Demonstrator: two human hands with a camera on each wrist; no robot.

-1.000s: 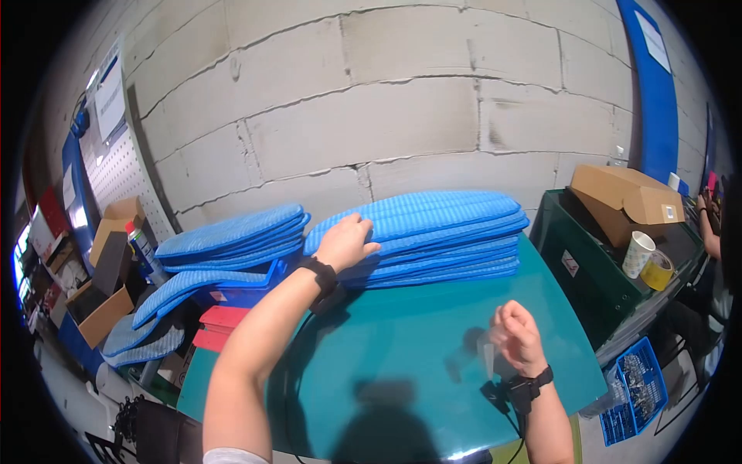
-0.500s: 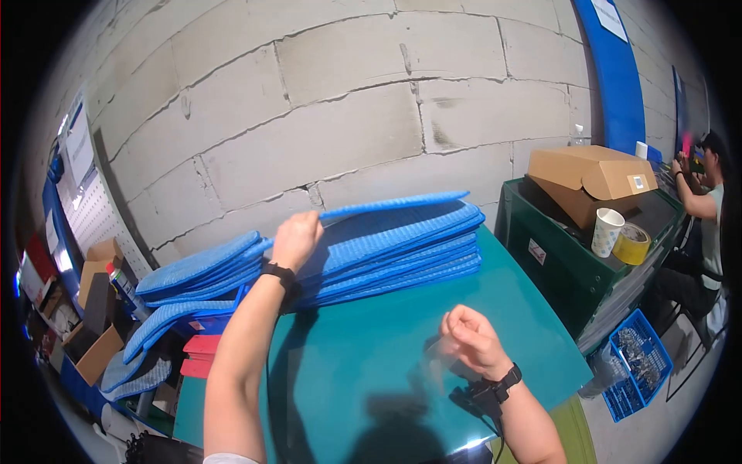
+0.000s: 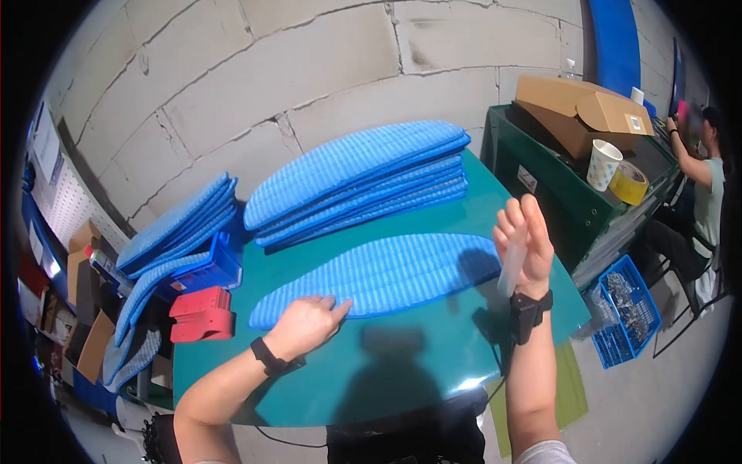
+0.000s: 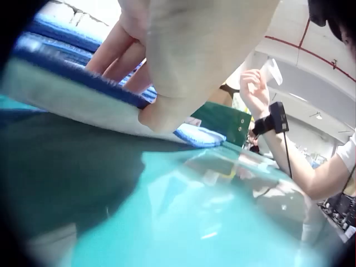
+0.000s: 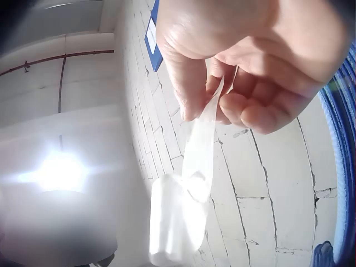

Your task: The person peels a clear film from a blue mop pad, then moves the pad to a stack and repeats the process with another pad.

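A blue striped mop pad (image 3: 386, 271) lies across the green table (image 3: 309, 402), its near edge raised a little in the left wrist view. My left hand (image 3: 305, 325) pinches that near edge toward the left end, thumb (image 4: 158, 117) below and fingers on top. Raised over the pad's right end, my right hand (image 3: 533, 247) holds a clear plastic strip (image 5: 197, 161) between thumb and fingers. The strip hangs down, bent at its lower part. Behind the single pad stands a stack of similar pads (image 3: 355, 170).
More pads (image 3: 182, 224) lie on a blue bin (image 3: 216, 263) at the left, near red pieces (image 3: 201, 313). A green cabinet (image 3: 502, 155) at the right carries a cardboard box (image 3: 580, 100), paper cup (image 3: 603, 165) and yellow tape roll (image 3: 630, 183). Another person sits far right.
My left hand has lifted the top pad off the stack and brought it forward onto the table. My right hand has risen, still holding the plastic strip.
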